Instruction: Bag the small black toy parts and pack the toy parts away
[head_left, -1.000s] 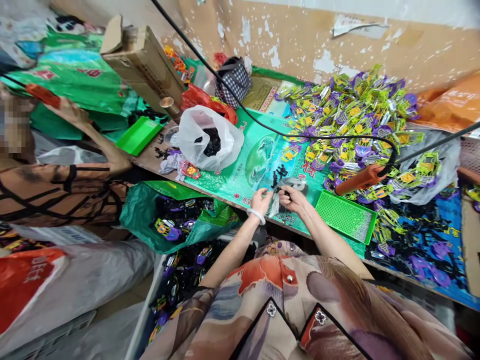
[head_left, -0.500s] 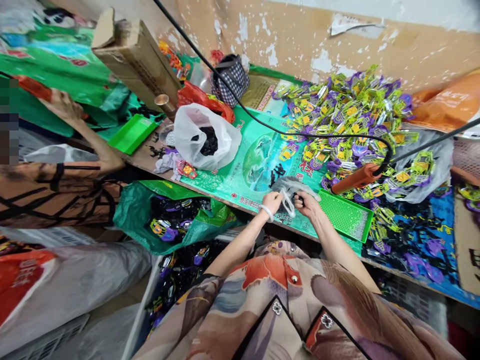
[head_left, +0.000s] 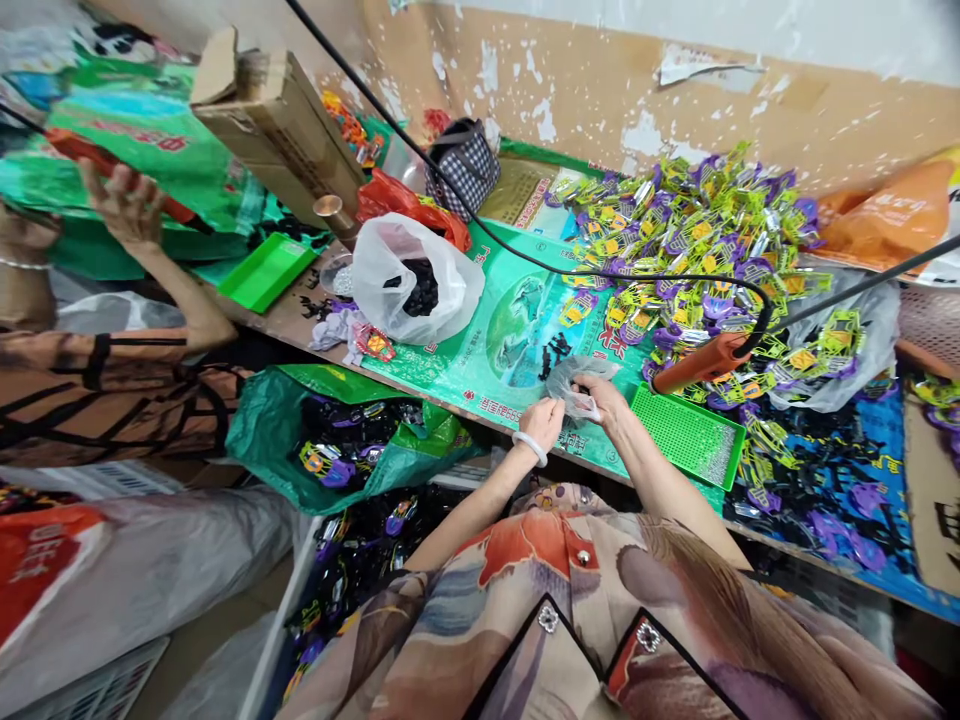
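My left hand [head_left: 544, 421] and my right hand [head_left: 606, 402] meet at the front edge of the table, both pinching a small clear plastic bag [head_left: 576, 381]. The bag lies crumpled on the green printed sheet [head_left: 517, 320]. A few small black parts [head_left: 556, 350] lie just beyond it. A white bangle [head_left: 529, 446] circles my left wrist. An orange-handled tool [head_left: 701, 361] on a black cable rests to the right of my hands.
A green tray [head_left: 686, 432] sits beside my right hand. A heap of purple and yellow toy parts [head_left: 697, 250] covers the back right. A white bag of black pieces [head_left: 415, 280], a cardboard box [head_left: 281, 125] and another green tray [head_left: 266, 270] stand left. Another person's hand [head_left: 124, 205] holds an orange tool.
My hands have moved slightly right along the table edge and gathered the clear bag between them. The other person's hand has risen with its orange tool.
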